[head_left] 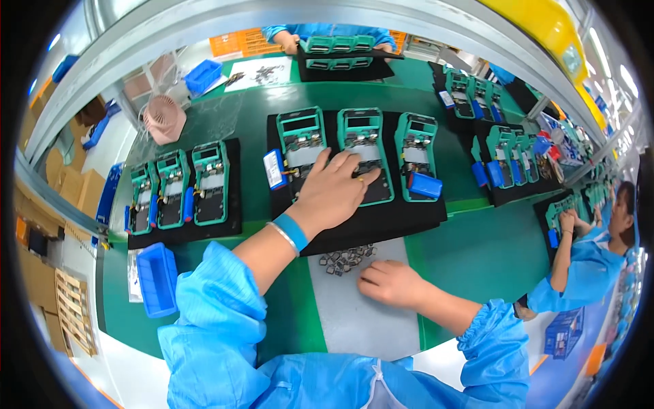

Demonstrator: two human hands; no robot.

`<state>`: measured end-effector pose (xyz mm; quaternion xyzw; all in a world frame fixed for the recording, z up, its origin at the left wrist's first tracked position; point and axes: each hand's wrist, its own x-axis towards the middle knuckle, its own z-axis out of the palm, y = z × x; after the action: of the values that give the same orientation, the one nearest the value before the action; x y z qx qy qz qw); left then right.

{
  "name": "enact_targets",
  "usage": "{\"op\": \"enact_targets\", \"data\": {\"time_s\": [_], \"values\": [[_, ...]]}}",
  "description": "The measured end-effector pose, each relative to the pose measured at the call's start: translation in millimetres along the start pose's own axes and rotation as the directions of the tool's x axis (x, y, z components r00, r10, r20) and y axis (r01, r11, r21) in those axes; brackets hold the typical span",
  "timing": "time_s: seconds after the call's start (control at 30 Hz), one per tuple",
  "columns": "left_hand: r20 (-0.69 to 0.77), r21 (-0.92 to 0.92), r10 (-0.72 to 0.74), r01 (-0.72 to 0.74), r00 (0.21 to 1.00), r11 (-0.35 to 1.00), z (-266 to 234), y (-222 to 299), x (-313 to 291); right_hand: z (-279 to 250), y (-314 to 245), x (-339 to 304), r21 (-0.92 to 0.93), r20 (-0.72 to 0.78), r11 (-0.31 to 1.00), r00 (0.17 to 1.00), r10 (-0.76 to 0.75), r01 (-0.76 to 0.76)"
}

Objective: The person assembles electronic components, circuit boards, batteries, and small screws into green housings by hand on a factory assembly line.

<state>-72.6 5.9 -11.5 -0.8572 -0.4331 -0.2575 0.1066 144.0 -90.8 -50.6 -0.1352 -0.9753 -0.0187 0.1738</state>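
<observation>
from where i stand, the left hand point(332, 189) spreads loosely, no hold visible, fingers over the middle teal-framed device point(368, 151), likely light, stiff, fragile inside; best held by its rim. nearer, metal parts point(346, 259), probably hard and pinchable, lie just left of the curled right hand point(390, 283); its grip is hidden.

Your left hand point(332, 189) reaches farther forward, palm down, with its fingers spread; your left forearm point(264, 258) slants up and rightward behind it. Your right hand point(390, 283) sits closer to you, fingers curled under, your right forearm point(452, 308) angling in from the right.
</observation>
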Motion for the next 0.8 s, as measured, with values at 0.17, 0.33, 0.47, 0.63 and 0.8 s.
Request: {"op": "enact_targets", "data": {"time_s": [0.17,0.33,0.47,0.63,0.8], "values": [[0.071,0.086,0.045,-0.051,0.996,0.995,-14.8,8.7,25.3,-1.2,-12.6,-5.2,-0.027,0.033,0.997,0.997,0.076,-0.075],[0.026,-0.146,0.2,-0.194,0.979,0.97,4.3,67.7,79.2,14.3,-16.7,-1.2,-0.072,0.127,0.994,0.988,0.09,-0.081],[0.148,-0.112,0.206,-0.191,0.967,0.975,36.1,82.7,89.1,2.9,-20.0,13.3,-0.122,0.238,0.992,0.97,0.053,-0.024],[-0.031,-0.386,0.065,-0.072,0.997,0.92,37.8,62.3,100.2,-23.8,6.7,-3.3,0.167,0.062,0.963,0.977,0.203,-0.211],[-0.214,0.057,0.013,0.0,0.977,0.998,34.1,16.7,87.7,-79.5,56.7,-21.7,0.295,-0.232,0.851,0.831,0.505,-0.435]]}}
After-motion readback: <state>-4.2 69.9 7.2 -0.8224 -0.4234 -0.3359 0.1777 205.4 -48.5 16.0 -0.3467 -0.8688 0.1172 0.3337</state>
